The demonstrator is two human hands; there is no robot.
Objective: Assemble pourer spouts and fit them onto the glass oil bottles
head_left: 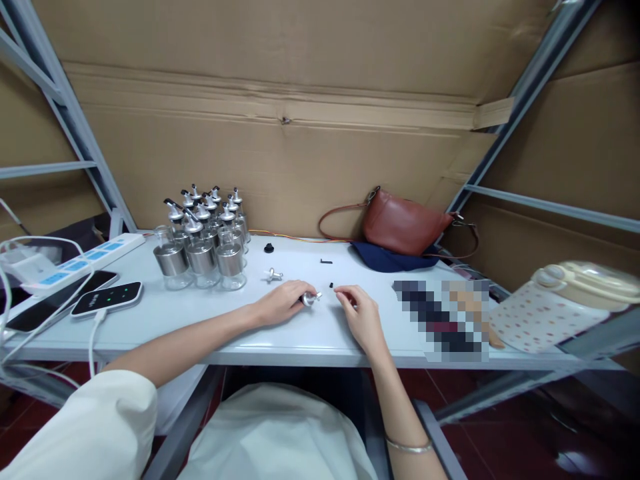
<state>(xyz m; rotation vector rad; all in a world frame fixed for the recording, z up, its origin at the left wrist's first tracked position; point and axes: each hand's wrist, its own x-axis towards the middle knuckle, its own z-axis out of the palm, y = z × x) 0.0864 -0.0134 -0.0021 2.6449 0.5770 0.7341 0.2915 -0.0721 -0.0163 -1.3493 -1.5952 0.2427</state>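
My left hand [283,303] rests on the white table [200,320], its fingers closed round a small silver pour spout [311,298] whose tip sticks out to the right. My right hand [361,313] lies a little to the right of it, fingers curled, fingertips pinched near a tiny black part [332,285]; whether it holds anything I cannot make out. Another loose silver spout [273,274] lies just behind my left hand. A cluster of several glass bottles with steel bands and spout caps [205,243] stands at the back left.
A brown leather bag [404,225] on dark blue cloth sits at the back right. Small black parts [269,248] lie on the table. A power strip [80,260], two phones [107,297] and cables are at the left. A cream dotted appliance [560,307] stands at the right. Cardboard walls surround.
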